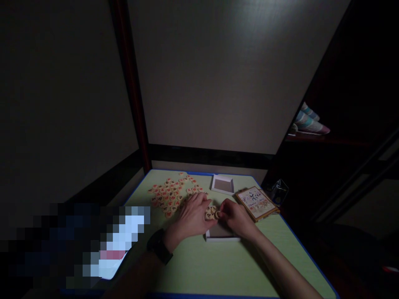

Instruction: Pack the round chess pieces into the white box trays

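Several round Chinese chess pieces (210,212) with dark characters sit together in a shallow white-edged box (223,238). My left hand (193,216), with a dark watch on its wrist, lies along the left side of this box. Its fingers are stretched forward and its thumb is apart, around the near edge of the group. From the right, my right hand (236,216) pinches a single Chinese chess piece (218,214) at the group's edge. Many loose pieces (168,194), marked red or dark, are spread on the table beyond my left hand.
Another shallow white box part (222,185) lies at the back of the pale green table (199,270). A framed box lid (256,202) with characters rests at the right edge. A pixelated bright area (124,232) is at left. A wall panel (212,83) stands behind.
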Demonstrator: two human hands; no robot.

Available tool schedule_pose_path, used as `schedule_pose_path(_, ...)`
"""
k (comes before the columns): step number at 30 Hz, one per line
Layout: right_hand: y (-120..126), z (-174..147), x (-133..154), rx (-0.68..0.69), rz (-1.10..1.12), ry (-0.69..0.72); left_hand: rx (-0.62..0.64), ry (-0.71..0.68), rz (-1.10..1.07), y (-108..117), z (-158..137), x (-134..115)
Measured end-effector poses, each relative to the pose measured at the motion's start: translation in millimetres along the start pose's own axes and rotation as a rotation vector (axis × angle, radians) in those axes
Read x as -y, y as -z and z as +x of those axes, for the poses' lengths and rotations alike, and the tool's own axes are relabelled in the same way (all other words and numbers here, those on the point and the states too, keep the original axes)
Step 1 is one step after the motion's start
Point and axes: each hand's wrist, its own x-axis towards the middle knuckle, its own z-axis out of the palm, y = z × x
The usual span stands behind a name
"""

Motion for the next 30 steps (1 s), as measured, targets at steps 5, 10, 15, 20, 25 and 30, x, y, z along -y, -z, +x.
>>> schedule_pose_path(5, 2.0, -4.4, 12.3, 0.066, -0.12, -0.004, 0.06, 0.047, 0.054, -14.3, 1.3, 5.0)
schedule_pose_path(10, 3.5, -5.4, 14.5, 0.115, -0.14, 0.025, 0.081, 0.052, 0.013, -19.9, 2.8, 7.9)
schedule_pose_path(15, 2.5, -6.9, 13.2, 0.098, -0.101, 0.086, 0.075, 0.07, 0.036, -20.5, 4.2, 6.7)
schedule_pose_path(20, 0.7, -7.2, 11.1, 0.104, -0.109, 0.113, 0.097, 0.085, 0.038, -18.5, 4.7, 4.9)
schedule_pose_path(25, -1.6, -7.5, 10.2, 0.105, -0.088, 0.123, 0.105, 0.115, 0.016, -19.0, 5.4, 3.9)
schedule_pose_path(30, -2.6, -6.9, 8.6, 0.107, -0.074, 0.135, 0.109, 0.12, -0.002, -19.9, 5.7, 4.0)
